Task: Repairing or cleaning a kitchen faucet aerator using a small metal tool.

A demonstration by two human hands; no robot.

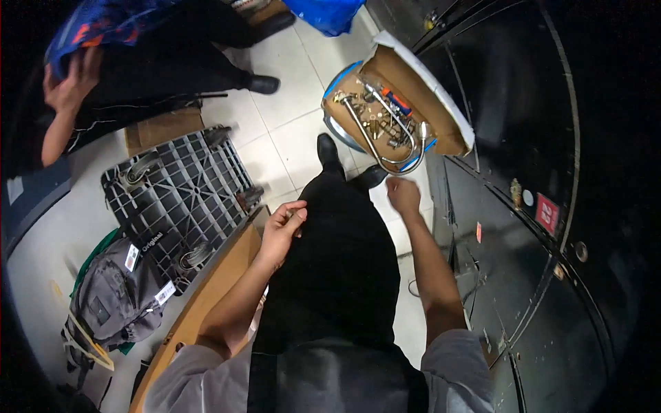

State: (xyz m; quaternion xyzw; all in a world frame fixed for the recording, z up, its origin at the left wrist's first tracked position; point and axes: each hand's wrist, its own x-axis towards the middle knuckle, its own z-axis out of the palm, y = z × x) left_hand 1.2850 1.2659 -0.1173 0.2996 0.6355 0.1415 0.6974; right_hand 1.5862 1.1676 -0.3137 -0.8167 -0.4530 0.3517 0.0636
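My left hand hovers over my black trousers with its fingers curled in a pinch; whatever may be between them is too small to make out. My right hand is closed, its back turned up, just below the near corner of an open cardboard box. What it may hold is hidden. Inside the box lie a chromed curved faucet spout, a screwdriver with an orange and blue handle and several small metal fittings. The box rests on a round stool edged in blue.
Black metal lockers line the right side. At left, an upturned black plastic dolly with casters leans by a wooden panel, beside a grey backpack. Another person's hand holds a blue plastic bag. White tiles cover the floor.
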